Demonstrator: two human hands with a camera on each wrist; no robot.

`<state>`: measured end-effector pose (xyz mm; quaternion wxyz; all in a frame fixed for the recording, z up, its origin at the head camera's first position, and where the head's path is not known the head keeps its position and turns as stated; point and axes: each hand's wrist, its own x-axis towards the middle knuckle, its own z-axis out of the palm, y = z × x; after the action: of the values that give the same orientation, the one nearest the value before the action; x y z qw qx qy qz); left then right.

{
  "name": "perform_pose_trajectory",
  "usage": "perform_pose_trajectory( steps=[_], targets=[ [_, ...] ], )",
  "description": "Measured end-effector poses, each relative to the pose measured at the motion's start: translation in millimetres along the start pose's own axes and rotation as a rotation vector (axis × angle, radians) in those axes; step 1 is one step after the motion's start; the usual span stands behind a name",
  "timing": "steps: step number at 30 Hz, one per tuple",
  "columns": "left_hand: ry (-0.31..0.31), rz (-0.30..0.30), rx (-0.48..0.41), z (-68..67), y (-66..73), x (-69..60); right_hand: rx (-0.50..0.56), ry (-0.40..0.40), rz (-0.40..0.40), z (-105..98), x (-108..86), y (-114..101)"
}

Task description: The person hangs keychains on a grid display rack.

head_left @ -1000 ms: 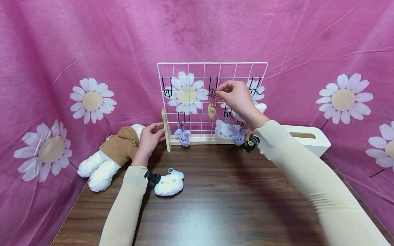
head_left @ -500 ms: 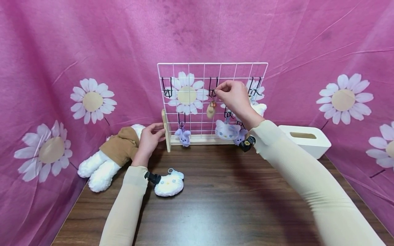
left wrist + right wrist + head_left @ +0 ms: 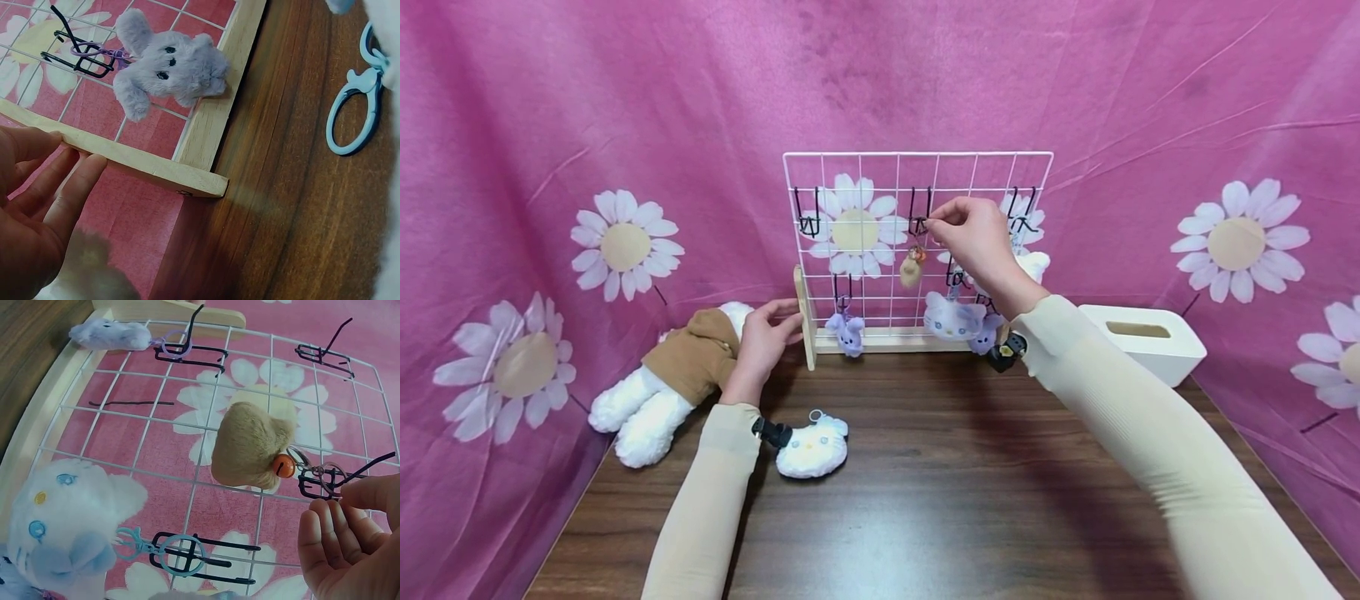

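My right hand [image 3: 976,237] pinches the ring of a tan plush keychain [image 3: 250,447] between thumb and fingertips. An orange bell [image 3: 284,466] hangs beside the plush. The ring is at the top-middle black hook [image 3: 325,484] of the white wire grid rack [image 3: 880,153]; whether it is fully over the prong, I cannot tell. My left hand [image 3: 765,340] touches the rack's left wooden post [image 3: 144,161] with extended fingertips. A lilac bunny keychain [image 3: 172,65] hangs near that post. Below and right of the tan plush hangs a white cat-face plush [image 3: 69,519] by its blue ring.
A white cat-face plush [image 3: 812,450] with a clasp lies on the brown table [image 3: 925,500] by my left wrist. At the left lies a white plush toy in a brown top [image 3: 688,358]. A white tissue box [image 3: 1150,342] stands right, behind my forearm. Another black hook [image 3: 808,223] hangs upper left.
The tan plush has swung slightly to the left below the hook. My right hand shifted a little left, then back right. My left hand stays at the post.
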<state>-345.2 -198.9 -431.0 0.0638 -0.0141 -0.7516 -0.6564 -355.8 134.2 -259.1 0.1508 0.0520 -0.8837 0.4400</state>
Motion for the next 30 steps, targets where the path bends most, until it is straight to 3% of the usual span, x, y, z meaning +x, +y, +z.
perform_pose_trajectory(
  steps=[10, 23, 30],
  targets=[
    [0.001, -0.001, 0.009, -0.3, 1.4, 2.7, 0.016, -0.015, -0.053, -2.6, -15.1, 6.0],
    [0.001, 0.017, -0.027, -1.4, -3.4, 2.1, 0.126, -0.100, -0.020, 12.0, -49.7, 12.8],
    [0.000, 0.020, -0.025, -0.5, -2.3, 2.0, 0.104, -0.146, -0.020, 24.9, -67.9, 17.1]
  ],
)
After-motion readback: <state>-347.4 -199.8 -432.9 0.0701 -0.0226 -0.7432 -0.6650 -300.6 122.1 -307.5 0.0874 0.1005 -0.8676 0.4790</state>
